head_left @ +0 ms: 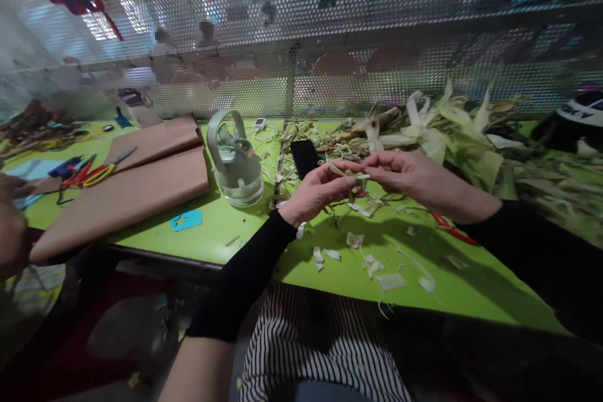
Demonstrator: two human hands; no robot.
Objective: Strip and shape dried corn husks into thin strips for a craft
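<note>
Above the green table, my left hand (323, 190) pinches a small bundle of pale corn husk strips (347, 173) between thumb and fingers. My right hand (407, 174) meets it from the right, with its closed fingertips on the end of a strip. Just behind my left hand lies a black phone (304, 158). Cut scraps of husk (390, 281) are scattered on the table below both hands. Partly hidden under my right forearm is a red-handled tool (455, 229).
A heap of corn husks (464, 132) covers the back right. Left of my hands stands a pale green water bottle (235, 166). Farther left lie brown paper (155, 191), yellow-handled scissors (106, 171) and a blue card (186, 220). Another person's hand (12, 195) shows at the left edge.
</note>
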